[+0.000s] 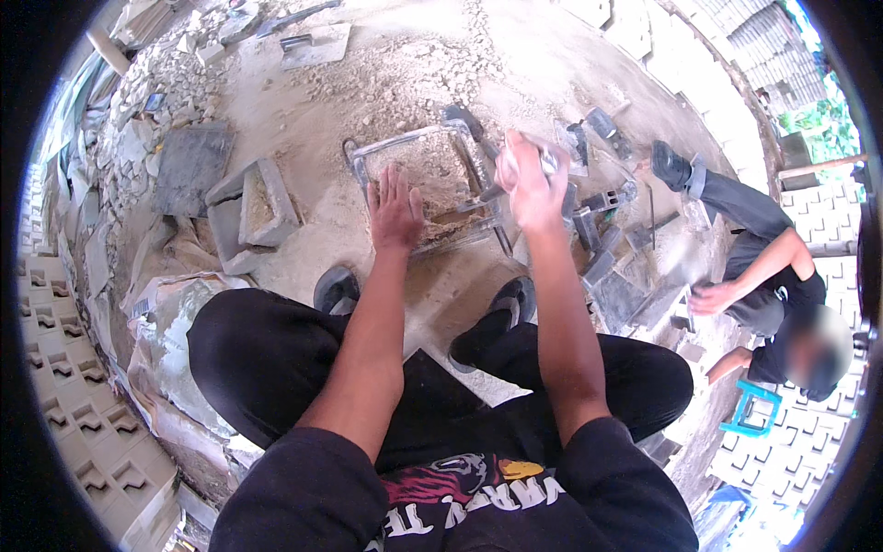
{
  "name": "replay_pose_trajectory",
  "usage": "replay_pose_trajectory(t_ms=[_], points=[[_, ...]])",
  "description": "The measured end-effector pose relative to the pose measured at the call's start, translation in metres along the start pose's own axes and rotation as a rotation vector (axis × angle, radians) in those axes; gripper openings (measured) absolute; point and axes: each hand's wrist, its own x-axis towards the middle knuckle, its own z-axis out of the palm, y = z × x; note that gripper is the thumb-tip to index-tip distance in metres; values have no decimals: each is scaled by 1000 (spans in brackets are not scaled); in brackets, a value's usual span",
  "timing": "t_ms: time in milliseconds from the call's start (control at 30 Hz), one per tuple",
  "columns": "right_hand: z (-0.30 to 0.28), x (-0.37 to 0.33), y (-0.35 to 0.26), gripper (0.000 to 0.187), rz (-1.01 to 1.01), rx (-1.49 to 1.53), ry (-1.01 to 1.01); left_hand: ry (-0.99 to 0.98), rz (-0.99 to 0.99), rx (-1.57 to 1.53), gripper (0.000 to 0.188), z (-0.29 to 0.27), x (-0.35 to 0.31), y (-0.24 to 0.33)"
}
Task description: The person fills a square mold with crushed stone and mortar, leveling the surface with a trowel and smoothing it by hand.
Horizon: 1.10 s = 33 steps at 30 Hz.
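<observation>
In front of my feet, a rectangular metal frame mold (405, 138) rests on the dusty ground with crumbly pale mix (441, 179) inside it. My left hand (395, 210) lies over the mold's near left part, its fingers stretched out and holding nothing. Above the mold's right side, my right hand (532, 189) is raised, its fingers wrapped round a greyish tool (554, 158). Motion smears this tool, and I cannot make out its exact kind.
A hollow concrete block (253, 212) and a dark square slab (195, 156) stand left. A plate trowel (313, 46) lies at the far side. Dark mold parts (602, 239) crowd the right, near a seated co-worker (763, 267) and a blue stool (752, 409).
</observation>
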Motion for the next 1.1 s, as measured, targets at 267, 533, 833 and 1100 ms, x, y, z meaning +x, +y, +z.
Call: replay_pose_trajectory(t_ms=[267,533,833,1100], points=[[13,-19,1,29,-106,16,-112,64,-52,-393,48,-6,3,-13],[30,-46,10,31,-198,-27,-156,375,-411,-695,59,-3,-3,-27],[33,-41,26,34,-50,45,-184,590,-636,-1300,70,16,9,-38],[57,-51,29,37,-70,-5,-230,640,-757,-1552,76,10,9,-48]])
